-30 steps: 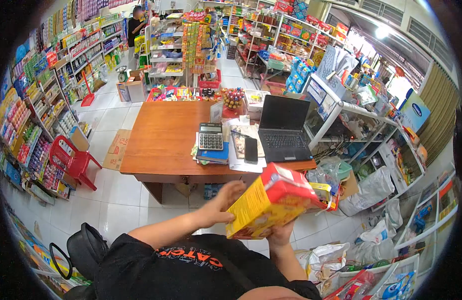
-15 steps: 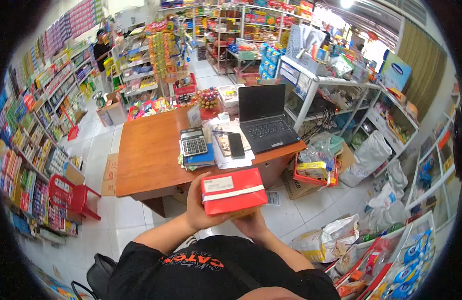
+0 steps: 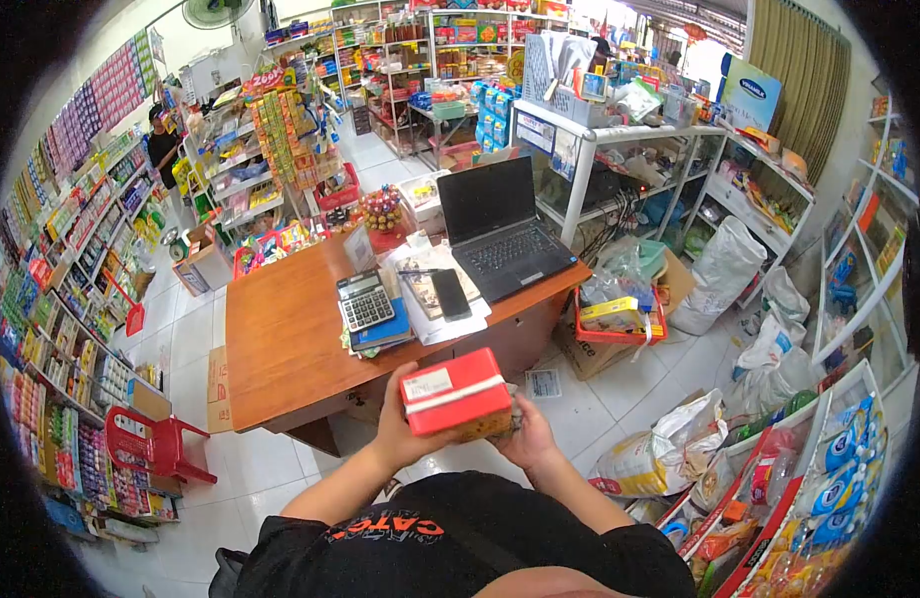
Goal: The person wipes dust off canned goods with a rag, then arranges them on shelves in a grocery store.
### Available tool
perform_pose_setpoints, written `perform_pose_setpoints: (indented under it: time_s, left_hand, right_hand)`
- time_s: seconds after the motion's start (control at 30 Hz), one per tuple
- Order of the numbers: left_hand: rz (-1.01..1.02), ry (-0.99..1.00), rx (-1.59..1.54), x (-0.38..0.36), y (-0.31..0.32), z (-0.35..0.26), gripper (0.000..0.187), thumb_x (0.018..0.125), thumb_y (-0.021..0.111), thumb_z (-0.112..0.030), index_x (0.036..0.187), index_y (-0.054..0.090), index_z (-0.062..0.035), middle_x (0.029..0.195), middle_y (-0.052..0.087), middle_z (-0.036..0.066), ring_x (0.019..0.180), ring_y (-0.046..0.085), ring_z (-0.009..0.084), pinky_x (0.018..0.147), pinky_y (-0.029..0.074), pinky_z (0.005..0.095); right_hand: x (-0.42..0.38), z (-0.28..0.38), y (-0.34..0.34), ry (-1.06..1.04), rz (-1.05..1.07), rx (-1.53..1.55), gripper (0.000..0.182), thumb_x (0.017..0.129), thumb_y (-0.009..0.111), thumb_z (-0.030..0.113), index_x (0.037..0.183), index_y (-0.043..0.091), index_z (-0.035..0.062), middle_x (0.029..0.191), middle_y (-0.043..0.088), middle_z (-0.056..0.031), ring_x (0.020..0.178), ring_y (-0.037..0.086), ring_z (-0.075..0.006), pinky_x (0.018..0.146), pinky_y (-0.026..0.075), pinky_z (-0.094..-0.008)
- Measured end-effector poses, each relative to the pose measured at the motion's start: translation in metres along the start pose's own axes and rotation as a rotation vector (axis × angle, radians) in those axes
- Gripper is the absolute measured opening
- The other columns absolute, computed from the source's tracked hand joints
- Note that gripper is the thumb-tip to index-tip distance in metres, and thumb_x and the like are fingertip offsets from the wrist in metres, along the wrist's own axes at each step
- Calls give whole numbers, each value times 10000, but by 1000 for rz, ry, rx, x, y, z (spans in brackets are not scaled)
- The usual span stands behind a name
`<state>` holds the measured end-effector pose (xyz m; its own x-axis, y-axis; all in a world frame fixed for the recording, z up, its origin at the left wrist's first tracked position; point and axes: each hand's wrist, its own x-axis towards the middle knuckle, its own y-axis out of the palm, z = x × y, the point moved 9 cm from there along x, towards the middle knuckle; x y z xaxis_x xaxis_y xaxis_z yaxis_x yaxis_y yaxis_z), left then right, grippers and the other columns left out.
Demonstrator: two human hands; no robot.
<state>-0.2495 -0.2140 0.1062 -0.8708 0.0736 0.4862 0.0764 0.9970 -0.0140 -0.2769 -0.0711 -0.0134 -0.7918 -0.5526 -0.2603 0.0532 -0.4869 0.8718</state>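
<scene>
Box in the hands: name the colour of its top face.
Red, with a white label, on the box; head view.

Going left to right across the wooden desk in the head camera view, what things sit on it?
calculator → black phone → open laptop, all on the wooden desk.

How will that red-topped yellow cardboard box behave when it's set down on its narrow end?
The red-topped yellow cardboard box probably stays stiff: its edges look straight between the left hand and right hand. Seemingly light, since it is held up without visible strain. Tall and narrow, it may tip easily.
</scene>
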Motion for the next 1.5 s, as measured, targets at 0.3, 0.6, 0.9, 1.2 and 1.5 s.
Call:
perform_pose_setpoints:
  time_s: [0.3,0.6,0.9,1.2,1.5]
  left_hand:
    - [188,-44,-40,-26,30,13,819,563,813,-313,1196,388,-14,1164,444,128,1084,447,233,939,331,351]
    - [52,67,104,-25,24,7,725,560,777,-404,1141,461,-108,1398,55,207,1191,276,356,979,250,446]
    - [80,47,211,-28,22,15,742,559,740,-517,1137,467,-140,1420,10,194,1302,105,379,1036,116,480]
    - [172,-79,-81,-28,34,23,722,595,784,-325,1180,432,-91,1388,201,195,1294,209,303,1033,190,407]
    - [0,-278,-304,-39,16,63,726,641,757,-247,1205,349,-40,1146,472,88,1111,423,176,966,302,330]
  right_hand:
    - [-20,29,65,-101,309,-457,459,888,445,310,1174,432,-49,1155,521,-119,1039,527,-211,915,400,-322]
    - [12,-6,56,-298,972,-1391,360,891,468,266,1179,517,54,1217,495,-110,1207,365,-228,986,315,-358]
    - [3,18,65,13,570,-790,380,850,455,148,1206,476,18,1178,519,-92,1078,488,-170,915,383,-282]
    - [14,-6,41,282,483,-734,468,875,508,257,1271,389,38,1202,490,-106,1090,487,-180,916,401,-327]
    - [10,9,27,-238,316,-581,458,910,384,323,1273,349,45,1187,469,-124,1075,495,-209,940,381,-344]
